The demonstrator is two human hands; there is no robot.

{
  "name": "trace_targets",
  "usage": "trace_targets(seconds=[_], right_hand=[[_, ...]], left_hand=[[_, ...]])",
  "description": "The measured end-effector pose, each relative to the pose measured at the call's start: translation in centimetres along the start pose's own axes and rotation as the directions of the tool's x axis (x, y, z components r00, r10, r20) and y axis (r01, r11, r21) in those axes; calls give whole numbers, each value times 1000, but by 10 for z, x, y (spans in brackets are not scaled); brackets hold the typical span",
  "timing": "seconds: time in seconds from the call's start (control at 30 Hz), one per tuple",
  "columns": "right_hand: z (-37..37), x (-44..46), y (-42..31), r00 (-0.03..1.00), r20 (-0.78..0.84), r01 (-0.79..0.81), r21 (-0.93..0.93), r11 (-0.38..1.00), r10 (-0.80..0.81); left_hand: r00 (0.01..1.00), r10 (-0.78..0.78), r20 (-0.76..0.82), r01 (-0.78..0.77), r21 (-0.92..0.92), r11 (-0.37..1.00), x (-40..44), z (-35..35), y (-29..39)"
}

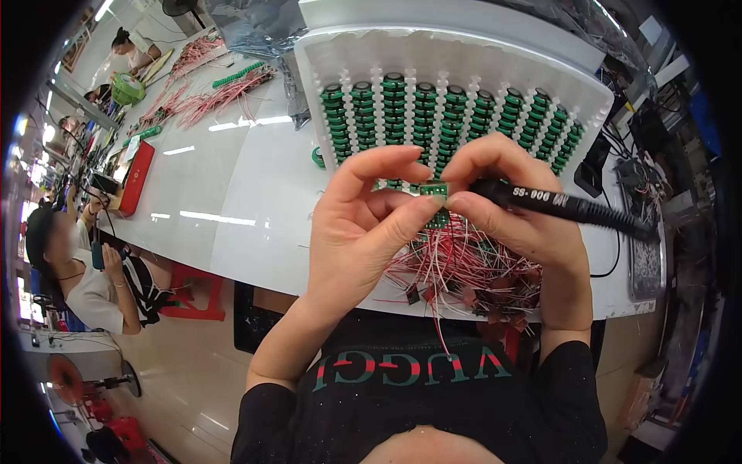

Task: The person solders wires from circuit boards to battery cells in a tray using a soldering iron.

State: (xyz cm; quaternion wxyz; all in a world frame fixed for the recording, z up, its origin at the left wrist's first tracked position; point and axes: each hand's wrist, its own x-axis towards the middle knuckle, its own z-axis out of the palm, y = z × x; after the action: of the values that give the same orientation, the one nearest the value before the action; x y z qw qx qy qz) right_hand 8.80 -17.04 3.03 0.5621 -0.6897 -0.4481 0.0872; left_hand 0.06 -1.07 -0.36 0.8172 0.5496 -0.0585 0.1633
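Note:
My left hand [371, 220] pinches a small green circuit board [435, 190] between thumb and fingers, in front of my chest. My right hand [510, 197] meets it at the board's right side, its thumb and index finger close together at the edge. A black soldering iron handle [541, 199] marked "SS-906" lies in my right hand and points left toward the board; its tip is hidden. Below both hands spreads a pile of red and white wires [456, 259] with small brown pieces. Behind them, a white foam tray [479, 54] holds rows of green ring-shaped parts [423, 104].
Bundles of red wires [232, 97] lie on the white table [232, 178] at the far left, near a red box [137, 178]. A co-worker [85, 271] sits at the left. At the right are black cables and a metal tray [645, 267].

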Motion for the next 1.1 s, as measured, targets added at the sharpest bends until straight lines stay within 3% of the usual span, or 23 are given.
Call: trace_targets(seconds=[0.03,0.2,0.33,0.43,0.53,0.67,0.87,1.1], right_hand=[[0,0,1,999,-5,34,30,999,-34],[-2,-3,-2,996,44,-91,196,977,83],[-2,-4,4,1000,25,-23,147,989,20],[-3,-4,1,1000,-11,-28,124,992,30],[-4,-3,-5,995,-48,-76,139,987,83],[-5,-3,1,997,-73,24,-47,999,-27],[-8,-2,6,997,10,72,-8,997,-72],[-15,-3,-1,999,-3,-39,5,999,39]], left_hand=[[1000,1,10,-1,5,1000,1,0,-1],[999,12,34,-13,17,1000,6,1,-2],[998,40,50,-43,54,998,6,0,-4],[996,-62,59,66,-61,996,2,5,3],[990,-112,85,106,71,992,-3,3,4],[976,-199,83,190,110,976,-5,5,2],[992,-41,123,-3,337,941,-4,3,-2],[982,-114,148,55,352,934,5,6,12]])
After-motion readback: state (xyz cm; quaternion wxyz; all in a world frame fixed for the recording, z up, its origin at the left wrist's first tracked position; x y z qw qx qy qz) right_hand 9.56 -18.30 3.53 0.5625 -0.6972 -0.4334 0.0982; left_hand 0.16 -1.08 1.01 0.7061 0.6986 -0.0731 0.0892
